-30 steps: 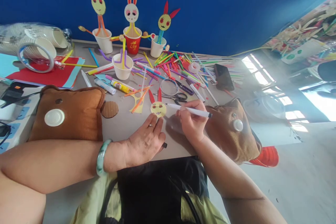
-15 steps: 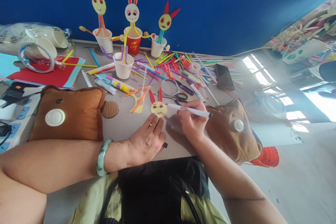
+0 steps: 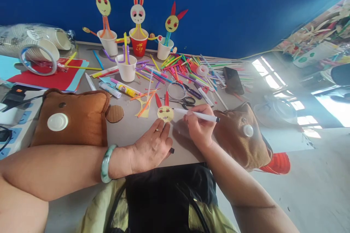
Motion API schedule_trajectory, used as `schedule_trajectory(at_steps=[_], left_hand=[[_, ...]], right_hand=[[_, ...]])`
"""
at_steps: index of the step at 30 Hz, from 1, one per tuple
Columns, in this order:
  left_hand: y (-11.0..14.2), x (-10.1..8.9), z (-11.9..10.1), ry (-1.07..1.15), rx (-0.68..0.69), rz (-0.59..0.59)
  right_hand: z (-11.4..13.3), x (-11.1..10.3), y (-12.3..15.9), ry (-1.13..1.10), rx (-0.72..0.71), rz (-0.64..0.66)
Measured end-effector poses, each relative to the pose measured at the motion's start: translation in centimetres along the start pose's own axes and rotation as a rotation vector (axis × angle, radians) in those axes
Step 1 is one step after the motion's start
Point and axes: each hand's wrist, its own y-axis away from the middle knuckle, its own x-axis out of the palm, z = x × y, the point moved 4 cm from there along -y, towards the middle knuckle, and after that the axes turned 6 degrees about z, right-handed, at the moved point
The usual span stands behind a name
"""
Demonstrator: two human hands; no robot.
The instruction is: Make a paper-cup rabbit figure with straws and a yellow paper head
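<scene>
A round yellow paper rabbit face [image 3: 165,113] with red ears lies flat on the table, with eyes, lashes and a mouth drawn on it. The fingertips of my left hand [image 3: 153,143] press on its lower edge. A black marker cap [image 3: 171,150] pokes out from under that hand, apparently gripped by the thumb and a curled finger. My right hand [image 3: 201,125] pinches a white marker [image 3: 203,116], its tip pointing left at the right edge of the face. Whether the tip touches the paper is too small to tell.
Behind stand several paper-cup figures, a white cup [image 3: 126,68] with straws nearest. Scissors [image 3: 188,101], a tape roll [image 3: 176,91], markers and many coloured straws [image 3: 180,66] cover the middle. Brown cushions lie left [image 3: 79,123] and right [image 3: 243,134]; a phone [image 3: 233,80] rests at right.
The nearest white cup has shifted slightly left, and its straws have turned. My hands, the marker and the paper face stay nearly in place.
</scene>
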Motion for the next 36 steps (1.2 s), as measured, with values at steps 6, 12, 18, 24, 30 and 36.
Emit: schedule_trajectory(at_steps=[6, 12, 18, 24, 30, 36], left_hand=[[0.0, 0.0, 0.1, -0.003, 0.003, -0.008], [0.0, 0.0, 0.1, 0.015, -0.001, -0.001], [0.0, 0.0, 0.1, 0.006, 0.003, -0.010], [0.0, 0.0, 0.1, 0.007, -0.006, 0.005], [0.0, -0.1, 0.1, -0.002, -0.009, -0.012], [0.0, -0.3, 0.1, -0.021, -0.014, -0.015]], right_hand=[[0.1, 0.1, 0.0, -0.009, 0.004, 0.015], [0.2, 0.3, 0.1, 0.005, 0.014, 0.030], [0.1, 0.7, 0.0, -0.015, 0.017, 0.069], [0.2, 1.2, 0.1, -0.006, 0.021, 0.140], [-0.2, 1.5, 0.1, 0.021, 0.051, 0.142], [-0.9, 1.7, -0.1, 0.097, 0.084, 0.180]])
